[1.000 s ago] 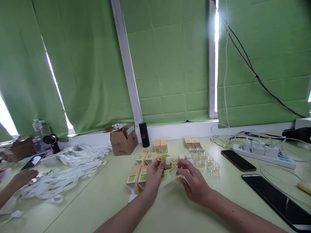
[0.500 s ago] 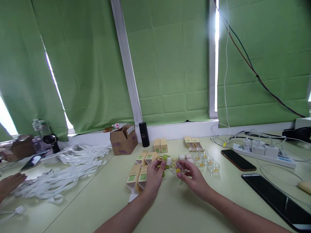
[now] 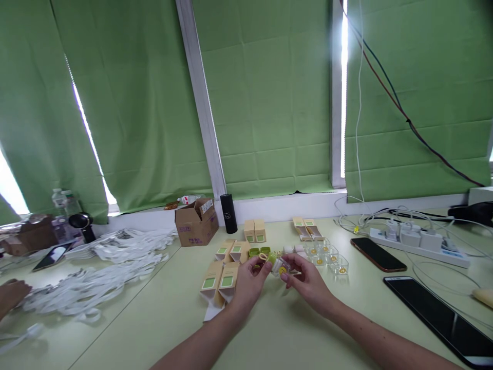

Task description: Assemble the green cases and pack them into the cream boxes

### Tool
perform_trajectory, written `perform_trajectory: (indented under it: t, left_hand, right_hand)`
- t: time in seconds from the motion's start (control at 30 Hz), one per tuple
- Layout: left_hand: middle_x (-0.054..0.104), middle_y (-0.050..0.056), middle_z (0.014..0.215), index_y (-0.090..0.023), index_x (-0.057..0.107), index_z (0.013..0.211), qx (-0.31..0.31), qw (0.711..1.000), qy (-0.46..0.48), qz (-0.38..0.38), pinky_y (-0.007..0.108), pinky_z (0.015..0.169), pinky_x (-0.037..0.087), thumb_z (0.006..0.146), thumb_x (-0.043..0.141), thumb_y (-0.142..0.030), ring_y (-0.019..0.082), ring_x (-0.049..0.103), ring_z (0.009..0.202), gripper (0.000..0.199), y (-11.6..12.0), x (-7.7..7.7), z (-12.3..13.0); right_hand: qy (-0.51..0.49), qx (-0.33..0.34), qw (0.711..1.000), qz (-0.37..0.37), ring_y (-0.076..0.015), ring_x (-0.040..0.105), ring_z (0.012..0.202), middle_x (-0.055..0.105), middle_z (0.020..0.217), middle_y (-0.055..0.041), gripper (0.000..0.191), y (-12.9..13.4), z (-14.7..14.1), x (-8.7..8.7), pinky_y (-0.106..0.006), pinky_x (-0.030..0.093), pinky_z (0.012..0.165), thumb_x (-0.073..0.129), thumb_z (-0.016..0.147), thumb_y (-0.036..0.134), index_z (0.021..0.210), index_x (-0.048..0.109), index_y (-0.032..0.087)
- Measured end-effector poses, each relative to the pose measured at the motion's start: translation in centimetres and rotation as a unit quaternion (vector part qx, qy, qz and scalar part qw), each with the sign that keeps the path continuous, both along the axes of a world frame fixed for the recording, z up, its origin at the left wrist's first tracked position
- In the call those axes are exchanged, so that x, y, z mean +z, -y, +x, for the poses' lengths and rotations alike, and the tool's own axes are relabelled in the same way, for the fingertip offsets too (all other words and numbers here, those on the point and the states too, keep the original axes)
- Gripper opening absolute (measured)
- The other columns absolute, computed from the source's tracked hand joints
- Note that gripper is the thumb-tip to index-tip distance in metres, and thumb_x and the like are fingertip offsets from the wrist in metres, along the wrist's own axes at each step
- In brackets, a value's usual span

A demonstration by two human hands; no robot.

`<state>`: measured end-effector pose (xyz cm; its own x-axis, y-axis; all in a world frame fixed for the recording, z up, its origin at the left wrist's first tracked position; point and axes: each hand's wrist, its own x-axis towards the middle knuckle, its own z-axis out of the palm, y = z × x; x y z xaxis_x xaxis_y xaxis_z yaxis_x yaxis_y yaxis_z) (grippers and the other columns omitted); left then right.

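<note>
Between thumb and fingers, my left hand (image 3: 250,283) pinches a small green cap with a cord loop (image 3: 271,257) and a white part at its lower end. My right hand (image 3: 311,285) grips a small clear plastic case (image 3: 283,268) with a yellow round centre. The two pieces meet in front of me; whether they are joined I cannot tell. Green pieces (image 3: 260,252) lie just behind my left hand. Small white pieces (image 3: 294,249) and several clear cases (image 3: 339,264) with yellow centres sit beyond my right hand. Open beige boxes (image 3: 210,284) stand left of my left hand.
More beige boxes (image 3: 254,231) stand behind, near a black cylinder (image 3: 228,213) and a cardboard carton (image 3: 195,224). Phones (image 3: 435,313) and a power strip (image 3: 419,244) lie right. White straps (image 3: 96,282) spread left, by another person's hand (image 3: 13,298).
My left hand has brought the green cap right and down against the clear case, uncovering green pieces behind. My right hand has barely moved. The other person's hand has shifted left.
</note>
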<state>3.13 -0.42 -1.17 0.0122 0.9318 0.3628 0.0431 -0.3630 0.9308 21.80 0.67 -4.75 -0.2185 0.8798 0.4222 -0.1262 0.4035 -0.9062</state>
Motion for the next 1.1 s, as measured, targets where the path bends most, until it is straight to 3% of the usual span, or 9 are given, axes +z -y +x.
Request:
perform_trajectory:
  t: [0.43,0.63,0.8,0.93,1.1]
  left_hand:
    - [0.077,0.011,0.093,-0.014,0.078,0.096,0.008,0.996,-0.084,0.029,0.031,0.078,0.057,0.081,0.078,-0.066,0.025,0.071,0.087,0.054,-0.2,-0.8,-0.4]
    - [0.078,0.013,0.097,-0.013,0.078,0.1,-0.009,0.996,-0.085,0.021,0.033,0.08,0.057,0.081,0.078,-0.067,0.027,0.072,0.09,0.057,-0.4,-1.2,-0.5]
    - [0.077,0.016,0.108,-0.013,0.075,0.109,-0.024,0.998,-0.053,0.004,0.038,0.087,0.057,0.077,0.081,-0.067,0.03,0.071,0.101,0.063,-0.8,-1.5,-0.6]
    - [0.074,0.016,0.113,-0.015,0.069,0.122,-0.023,0.999,-0.022,-0.003,0.04,0.09,0.056,0.073,0.087,-0.06,0.031,0.069,0.108,0.07,-0.6,-1.3,-0.4]
    - [0.071,0.013,0.116,-0.02,0.062,0.127,-0.014,0.998,-0.065,0.008,0.041,0.092,0.054,0.079,0.085,-0.04,0.029,0.065,0.112,0.056,0.8,-0.7,0.3]
  right_hand:
    - [-0.022,0.022,0.999,-0.007,-0.0242,0.065,0.092,0.069,0.107,-0.0085,0.048,-0.3,0.0,-0.4,-0.038,0.065,0.073,0.086,0.081,0.049,0.117,0.069,0.022]
    - [-0.026,0.019,0.999,-0.012,-0.0258,0.068,0.097,0.072,0.111,-0.0094,0.049,-0.5,0.0,-0.7,-0.042,0.064,0.083,0.088,0.079,0.049,0.116,0.071,0.023]
    - [-0.069,0.033,0.996,-0.034,-0.0259,0.069,0.096,0.073,0.107,-0.0085,0.052,-0.8,-0.2,-0.9,-0.041,0.064,0.079,0.091,0.074,0.05,0.113,0.071,0.022]
    - [-0.119,0.037,0.991,-0.049,-0.0261,0.071,0.092,0.073,0.104,-0.0081,0.055,-1.0,-0.4,-0.5,-0.044,0.064,0.08,0.092,0.073,0.051,0.113,0.067,0.023]
    - [-0.146,0.038,0.987,-0.057,-0.0268,0.073,0.09,0.074,0.096,-0.0063,0.061,-0.7,-0.4,0.1,-0.045,0.063,0.082,0.094,0.071,0.052,0.116,0.062,0.024]
